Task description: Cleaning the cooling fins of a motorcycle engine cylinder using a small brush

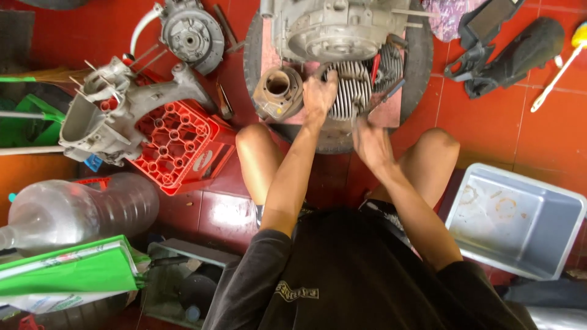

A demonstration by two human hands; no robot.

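A finned engine cylinder (353,91), set on a tyre (422,67) between the knees, is gripped at its top by the left hand (319,93). The right hand (370,143) is blurred; its fingers cannot be read. The unsecured cylinder could be tipped off by a hard pull.

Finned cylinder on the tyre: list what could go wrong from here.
1. The finned cylinder sits on a board laid over a tyre; pressure from the left hand might tip it toward the bare knees.
2. The right hand works close to the thin fins, which could nick fingers.
3. The loose rusty sleeve beside it may get knocked off onto the tiled floor.
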